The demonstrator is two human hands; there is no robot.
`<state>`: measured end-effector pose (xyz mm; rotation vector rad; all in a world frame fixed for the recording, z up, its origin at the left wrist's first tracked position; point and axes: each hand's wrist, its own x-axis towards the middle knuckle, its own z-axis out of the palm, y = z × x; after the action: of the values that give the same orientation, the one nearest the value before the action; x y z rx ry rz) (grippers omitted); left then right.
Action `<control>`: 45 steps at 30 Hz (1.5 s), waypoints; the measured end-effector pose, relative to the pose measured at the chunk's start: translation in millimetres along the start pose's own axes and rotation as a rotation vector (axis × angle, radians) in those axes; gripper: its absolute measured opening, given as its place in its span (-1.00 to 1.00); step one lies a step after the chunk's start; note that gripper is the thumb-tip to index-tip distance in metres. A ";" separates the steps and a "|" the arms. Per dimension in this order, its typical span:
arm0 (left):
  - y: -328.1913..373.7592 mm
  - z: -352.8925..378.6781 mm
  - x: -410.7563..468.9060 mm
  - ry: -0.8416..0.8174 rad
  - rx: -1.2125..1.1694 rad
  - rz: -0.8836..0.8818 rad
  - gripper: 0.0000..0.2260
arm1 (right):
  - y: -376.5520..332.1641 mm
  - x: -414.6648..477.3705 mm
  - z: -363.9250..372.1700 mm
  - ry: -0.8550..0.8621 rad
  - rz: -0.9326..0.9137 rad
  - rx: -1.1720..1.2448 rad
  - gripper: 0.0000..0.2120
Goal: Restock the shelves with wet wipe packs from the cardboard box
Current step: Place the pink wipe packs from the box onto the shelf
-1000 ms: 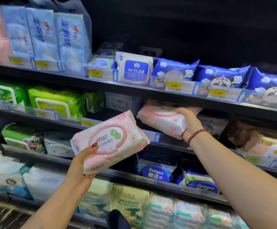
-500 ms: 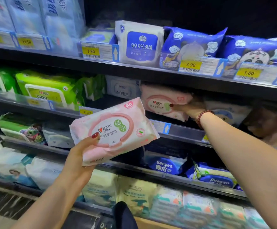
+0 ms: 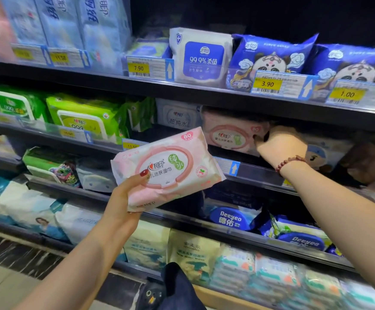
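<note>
Right hand [image 3: 280, 145] is gripping the shelved pink pack [image 3: 229, 135] by its end, best squaring it label-forward; left hand [image 3: 124, 198] is clutching the spare pack [image 3: 171, 173].

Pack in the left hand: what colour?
The pack is pale pink, with a darker pink oval ring and green mark on its lid; head view.

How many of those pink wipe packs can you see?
2. One pink pack is in the left hand; the other pink pack stands on the second shelf, gripped by the right hand. More may hide behind.
</note>
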<state>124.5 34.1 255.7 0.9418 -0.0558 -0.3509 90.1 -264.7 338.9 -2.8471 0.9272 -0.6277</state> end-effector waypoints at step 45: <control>-0.1 122.7 120.9 -0.264 1.222 0.329 -0.46 | 37.6 2.9 13.3 -0.171 -0.023 0.485 -0.53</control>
<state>214.0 -100.4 315.4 2.0485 -0.7221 -0.0991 77.1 -297.6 320.2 -2.4329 0.6139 -0.5151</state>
